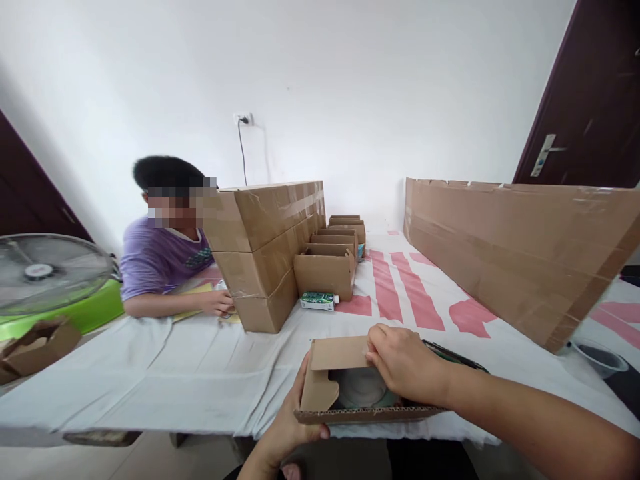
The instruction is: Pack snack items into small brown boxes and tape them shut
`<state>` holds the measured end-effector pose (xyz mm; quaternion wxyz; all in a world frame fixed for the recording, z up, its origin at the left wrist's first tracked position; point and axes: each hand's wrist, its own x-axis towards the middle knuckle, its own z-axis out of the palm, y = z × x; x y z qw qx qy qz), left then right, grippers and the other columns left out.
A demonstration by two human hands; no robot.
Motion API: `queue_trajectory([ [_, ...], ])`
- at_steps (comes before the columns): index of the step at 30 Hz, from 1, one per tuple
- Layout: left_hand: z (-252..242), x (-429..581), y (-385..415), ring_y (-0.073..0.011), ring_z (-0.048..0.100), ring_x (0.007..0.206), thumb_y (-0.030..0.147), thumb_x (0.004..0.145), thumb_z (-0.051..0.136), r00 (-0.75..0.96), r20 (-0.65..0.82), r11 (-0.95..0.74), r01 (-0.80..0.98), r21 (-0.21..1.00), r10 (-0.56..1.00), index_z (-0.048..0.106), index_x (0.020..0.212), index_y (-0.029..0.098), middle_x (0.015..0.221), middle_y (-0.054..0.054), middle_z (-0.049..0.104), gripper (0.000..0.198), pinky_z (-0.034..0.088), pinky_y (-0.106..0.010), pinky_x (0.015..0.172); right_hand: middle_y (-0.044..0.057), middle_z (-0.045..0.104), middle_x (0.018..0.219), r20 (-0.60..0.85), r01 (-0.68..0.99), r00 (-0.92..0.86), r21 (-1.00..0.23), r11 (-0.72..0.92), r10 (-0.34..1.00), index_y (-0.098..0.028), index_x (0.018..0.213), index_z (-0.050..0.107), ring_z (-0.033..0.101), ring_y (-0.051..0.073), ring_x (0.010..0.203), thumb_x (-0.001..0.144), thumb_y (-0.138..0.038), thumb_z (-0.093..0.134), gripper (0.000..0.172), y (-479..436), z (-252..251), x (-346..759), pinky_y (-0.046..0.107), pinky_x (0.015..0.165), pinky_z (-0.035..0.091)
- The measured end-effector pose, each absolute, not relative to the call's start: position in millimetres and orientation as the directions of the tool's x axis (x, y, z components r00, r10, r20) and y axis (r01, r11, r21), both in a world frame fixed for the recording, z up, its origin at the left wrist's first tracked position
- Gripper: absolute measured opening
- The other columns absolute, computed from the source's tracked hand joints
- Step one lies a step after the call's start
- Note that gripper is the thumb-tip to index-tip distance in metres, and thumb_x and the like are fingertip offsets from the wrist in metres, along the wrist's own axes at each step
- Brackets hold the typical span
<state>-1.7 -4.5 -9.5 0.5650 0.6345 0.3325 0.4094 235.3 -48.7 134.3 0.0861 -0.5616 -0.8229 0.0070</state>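
Observation:
At the table's near edge I hold a small brown cardboard box (330,383). My left hand (287,427) grips its lower left corner, thumb over the front rim. My right hand (403,363) rests on top with its fingers curled against the folded flap. Inside the box shows a round grey-green thing (363,390), partly hidden by the flap and my hand. A dark green strip (453,357) sticks out behind my right hand.
A row of several small open cartons (325,270) and a green-and-white packet (319,301) lie mid-table, beside a tall taped box stack (265,247). A long cardboard wall (520,247) runs along the right. Another person in a purple shirt (160,260) sits at left; a fan (45,270) stands nearby.

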Motion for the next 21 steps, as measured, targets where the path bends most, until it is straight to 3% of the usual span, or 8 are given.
queue_trajectory([
  [10, -20, -5, 2, -0.0390, 0.022, 0.142, 0.069, 0.041, 0.080, 0.488, 0.234, -0.246, -0.041, 0.968, 0.841, 0.004, 0.152, 0.025, 0.157, -0.017, 0.020, 0.141, 0.019, -0.051, 0.115, 0.007, 0.063, 0.088, 0.221, 0.923, -0.323, -0.140, 0.357, 0.920, -0.017, 0.087, 0.050, 0.060, 0.020, 0.079, 0.092, -0.019, 0.044, 0.008, -44, 127, 243, 0.029, 0.069, 0.040],
  [21, -27, -5, 4, -0.0406, 0.026, 0.140, 0.072, 0.042, 0.077, 0.479, 0.275, -0.288, -0.048, 0.956, 0.834, 0.006, 0.152, 0.023, 0.155, -0.018, 0.025, 0.140, 0.021, -0.052, 0.115, 0.004, 0.061, 0.080, 0.302, 0.940, -0.247, -0.158, 0.304, 0.921, -0.019, 0.081, 0.049, 0.057, 0.017, 0.071, 0.088, -0.014, 0.044, 0.010, -40, 126, 253, 0.027, 0.064, 0.039],
])
